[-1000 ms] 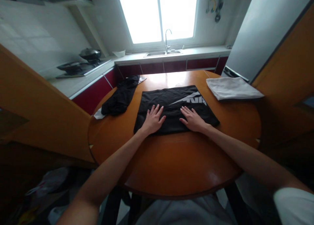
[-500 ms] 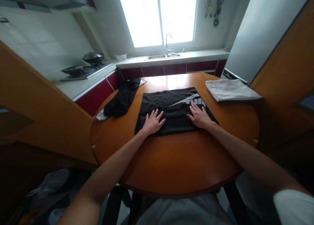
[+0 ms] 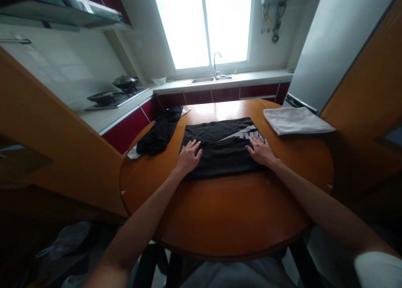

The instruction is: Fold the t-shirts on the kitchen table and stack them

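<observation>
A black garment (image 3: 222,160), probably a T-shirt, lies folded on the wooden table (image 3: 232,221) in front of me, its near part turned over toward the far side. Light grey print shows on its far right part. On the cloth's left side my left hand (image 3: 189,157) rests flat, fingers spread. My right hand (image 3: 261,151) lies on the right side, fingers stretched out and partly over the print. Neither hand grips anything.
A crumpled black garment (image 3: 160,131) with white ends lies on the table's left side. Folded white cloth (image 3: 298,120) sits at the right. Beyond the table are a counter with a sink (image 3: 202,80), a stove with pans (image 3: 125,82), and a fridge (image 3: 333,40).
My left hand has slid left toward the garment's left edge. The right hand has shifted slightly toward the right edge. The camera view has tilted up a little.
</observation>
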`<state>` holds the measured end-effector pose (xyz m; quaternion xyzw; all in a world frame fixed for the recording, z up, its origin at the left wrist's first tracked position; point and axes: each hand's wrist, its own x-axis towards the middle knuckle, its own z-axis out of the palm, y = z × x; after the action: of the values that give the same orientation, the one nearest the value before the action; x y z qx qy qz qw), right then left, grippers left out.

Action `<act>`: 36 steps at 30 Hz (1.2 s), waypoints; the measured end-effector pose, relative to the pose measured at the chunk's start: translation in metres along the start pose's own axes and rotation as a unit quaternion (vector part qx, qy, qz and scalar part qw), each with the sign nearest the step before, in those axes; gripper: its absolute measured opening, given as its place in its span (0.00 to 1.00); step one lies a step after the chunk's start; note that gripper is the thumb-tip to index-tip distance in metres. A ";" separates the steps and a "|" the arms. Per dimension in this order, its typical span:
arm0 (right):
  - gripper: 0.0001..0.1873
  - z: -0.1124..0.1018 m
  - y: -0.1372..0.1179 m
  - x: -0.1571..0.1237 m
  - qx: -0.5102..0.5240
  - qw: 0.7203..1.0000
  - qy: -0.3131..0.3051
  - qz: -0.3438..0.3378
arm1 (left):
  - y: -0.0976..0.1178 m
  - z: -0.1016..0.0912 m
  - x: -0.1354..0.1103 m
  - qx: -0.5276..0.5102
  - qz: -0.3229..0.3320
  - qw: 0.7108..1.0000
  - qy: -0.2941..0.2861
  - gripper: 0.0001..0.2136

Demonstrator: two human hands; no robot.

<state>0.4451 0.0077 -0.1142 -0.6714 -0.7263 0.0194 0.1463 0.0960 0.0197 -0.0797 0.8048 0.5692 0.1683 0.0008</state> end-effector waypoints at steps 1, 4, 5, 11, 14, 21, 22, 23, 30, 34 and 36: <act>0.35 0.000 0.003 0.001 0.001 1.000 -0.007 0.013 | -0.007 0.000 0.001 0.011 -0.017 1.000 -0.001 0.27; 0.36 0.002 0.009 0.004 0.000 0.998 -0.046 0.046 | -0.028 0.006 0.002 0.039 -0.076 0.995 -0.060 0.30; 0.37 0.003 0.010 0.004 -0.001 0.997 -0.054 0.050 | -0.033 0.010 0.002 0.043 -0.088 0.992 -0.080 0.31; 0.37 0.004 0.009 0.003 0.006 0.997 -0.054 0.050 | -0.042 0.019 0.004 0.023 -0.102 0.990 -0.094 0.32; 0.35 -0.004 0.006 0.003 0.032 0.998 -0.019 0.052 | -0.045 0.006 0.010 -0.025 -0.108 0.992 -0.053 0.30; 0.24 -0.035 0.027 -0.023 0.124 0.982 0.120 -0.082 | -0.060 -0.052 -0.036 -0.191 0.072 0.979 0.019 0.21; 0.23 -0.037 0.034 -0.033 0.134 0.978 0.119 -0.111 | -0.060 -0.058 -0.051 -0.183 0.094 0.979 0.000 0.20; 0.22 -0.039 0.041 -0.043 0.137 0.975 0.112 -0.136 | -0.060 -0.062 -0.064 -0.168 0.112 0.979 -0.018 0.18; 0.18 -0.046 0.072 -0.091 0.096 0.965 0.019 -0.245 | -0.061 -0.068 -0.108 -0.060 0.183 0.977 -0.089 0.19; 0.18 -0.053 0.076 -0.088 0.051 0.959 -0.002 -0.278 | -0.062 -0.067 -0.102 -0.039 0.182 0.976 -0.111 0.21; 0.19 -0.057 0.075 -0.085 0.027 0.954 0.000 -0.297 | -0.061 -0.065 -0.100 -0.025 0.177 0.977 -0.113 0.21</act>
<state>0.5359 -0.0775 -0.0926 -0.4210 -0.8921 -0.0051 0.1636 -0.0067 -0.0625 -0.0570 0.9064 0.4094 0.0880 0.0551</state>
